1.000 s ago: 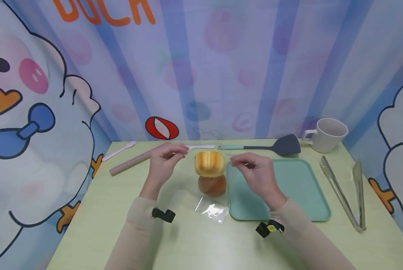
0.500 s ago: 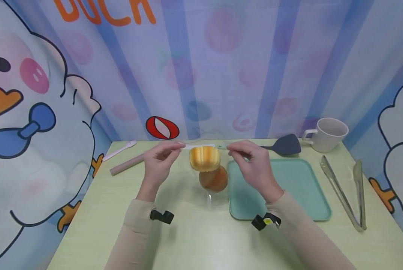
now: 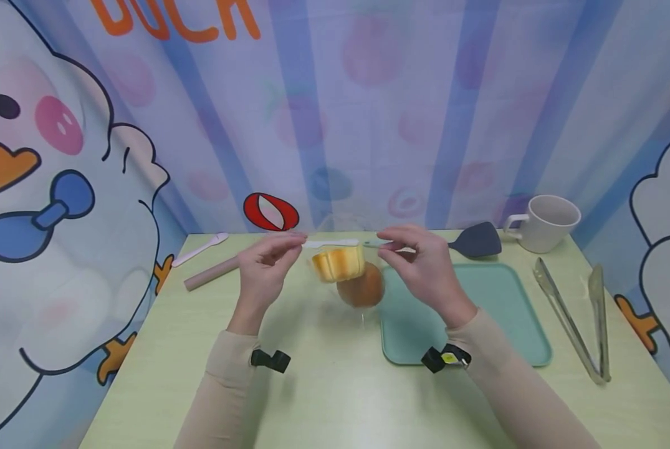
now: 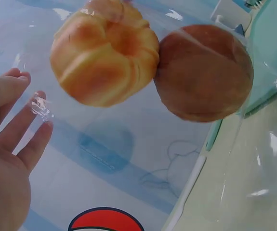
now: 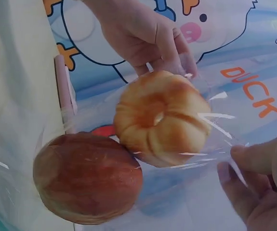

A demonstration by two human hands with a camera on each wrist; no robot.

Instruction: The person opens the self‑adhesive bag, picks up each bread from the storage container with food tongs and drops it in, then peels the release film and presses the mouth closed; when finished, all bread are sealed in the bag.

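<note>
A clear plastic bag (image 4: 273, 159) hangs between my hands, its film partly invisible in the head view. Inside it are a golden ring-shaped bread (image 3: 339, 264) and a round brown bun (image 3: 361, 285), which touch each other. My left hand (image 3: 263, 274) pinches one upper corner of the bag between thumb and fingers. The opposite corner is pinched by my right hand (image 3: 427, 268). In the right wrist view, the ring bread (image 5: 162, 120) sits nearer the held edge than the bun (image 5: 87, 178).
A green tray (image 3: 464, 312) lies to the right, with metal tongs (image 3: 576, 324) beyond it. Along the back are a spatula (image 3: 477, 241), a mug (image 3: 548, 221), a white utensil (image 3: 331, 243), a brownish rolling pin (image 3: 211, 273) and a pink utensil (image 3: 200, 251).
Both hands have risen a little and lifted the bag. The ring bread has tipped over and shifted left, while the bun has moved up and slightly right.
</note>
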